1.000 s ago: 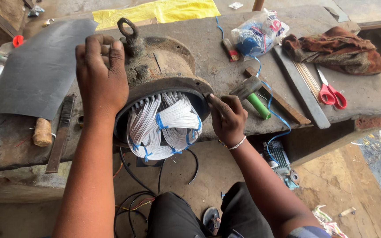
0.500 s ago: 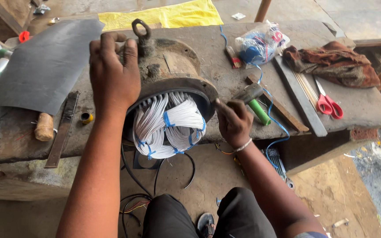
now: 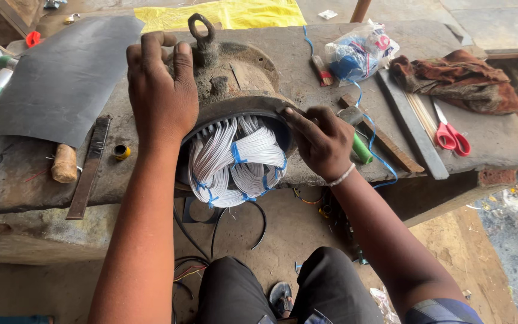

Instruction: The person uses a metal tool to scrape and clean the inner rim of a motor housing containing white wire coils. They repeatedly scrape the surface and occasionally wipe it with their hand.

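An old electric motor housing [image 3: 241,72] with a lifting eye [image 3: 202,30] lies on a stone bench [image 3: 499,150], its open end toward me. White wire coils [image 3: 235,159] tied with blue bands bulge out of the opening. My left hand [image 3: 160,90] lies flat on top of the housing, fingers spread toward the lifting eye. My right hand [image 3: 322,141] is at the right rim of the opening, index finger stretched along the rim, the other fingers curled. Whether it pinches anything is hidden.
Just right of my right hand lies a hammer with a green handle [image 3: 361,147]. Farther right are red scissors [image 3: 451,135], a grey flat bar [image 3: 412,123], a brown rag [image 3: 457,75] and a plastic bag [image 3: 361,51]. At left are a black sheet [image 3: 61,72] and a file [image 3: 88,168].
My right hand has gone from a closed fist beside the coils to reaching up onto the right rim with the index finger out. My left hand has stayed on the housing.
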